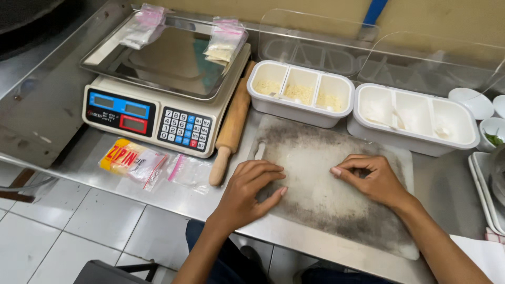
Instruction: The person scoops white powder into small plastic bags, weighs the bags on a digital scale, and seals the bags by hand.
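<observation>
Two small zip bags [181, 38] with pale contents already lie on the pan of the weighing scale [158, 89] at the far left, which suggests some portions have been filled. Near the scale's front, a pack of empty zip bags [132, 159] and one loose clear bag [188, 169] lie on the steel table [63, 105], so bagging seems to have more to go. A wooden rolling pin [231, 126] lies just right of the scale, untouched.

At the centre sits a worn cutting board [326, 184], floured and grey at its edges. The left hand [252, 192] rests flat on its left part, fingers spread and released, grasping nothing that shows. The right hand [371, 179] rests on the right part, fingers curled loosely, thumb and forefinger close together; whether they pinch anything I cannot tell. No dough or other piece shows between the hands, so the board looks ready rather than in use.

Beyond the board stand a three-compartment white container [300, 94] holding pale shreds and, to its right, a second white container [415, 118], nearly empty.
</observation>
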